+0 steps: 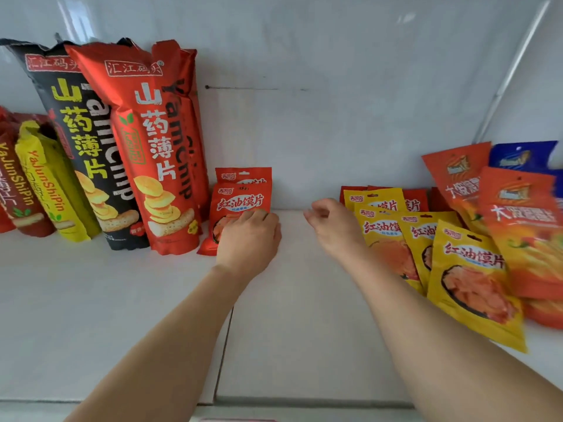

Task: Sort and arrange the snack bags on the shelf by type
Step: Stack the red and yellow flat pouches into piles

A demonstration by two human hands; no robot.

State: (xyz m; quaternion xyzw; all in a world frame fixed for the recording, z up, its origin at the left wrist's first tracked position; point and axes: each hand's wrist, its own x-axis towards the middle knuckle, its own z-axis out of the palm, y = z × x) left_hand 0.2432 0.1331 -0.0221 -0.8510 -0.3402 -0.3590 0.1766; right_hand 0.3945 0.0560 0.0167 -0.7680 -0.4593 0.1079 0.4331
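Observation:
Two small red snack bags stand one behind the other against the tall bags. The front small red bag has my left hand on its lower half, with curled fingers gripping it. Only the top of the rear small red bag shows. My right hand hovers over the white shelf to the right, fingers loosely curled and holding nothing. Several matching yellow small bags lean in a row at the right, with more small red bags behind them.
A tall red yam chip bag and a black yam chip bag stand at the left, with a yellow bag and a dark red bag beyond. Orange bags and a blue bag fill the right corner.

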